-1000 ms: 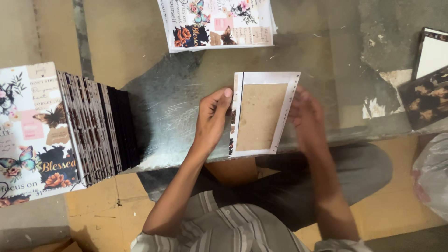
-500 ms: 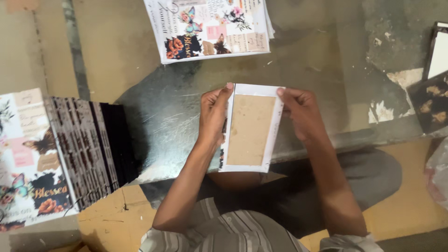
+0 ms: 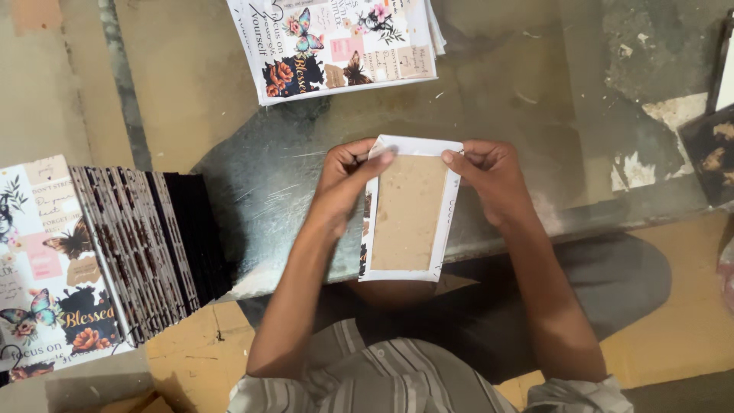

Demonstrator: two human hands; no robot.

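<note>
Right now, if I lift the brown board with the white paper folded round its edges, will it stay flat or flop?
The brown board probably stays flat: it spans both hands unsupported without sagging. It looks thin, so likely light. The white paper border may lift or crease if pinched, since the left hand and right hand press it down.

Left hand (image 3: 344, 180) & right hand (image 3: 489, 176) pinching (arms bent).

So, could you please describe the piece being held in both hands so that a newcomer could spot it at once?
Start at the grey worktable; at the middle of its near edge, the left hand and right hand hold the top corners of a cover board. Unlike the printed sheets beyond and the fanned finished covers at left, it shows a plain brown face framed in white.
</note>
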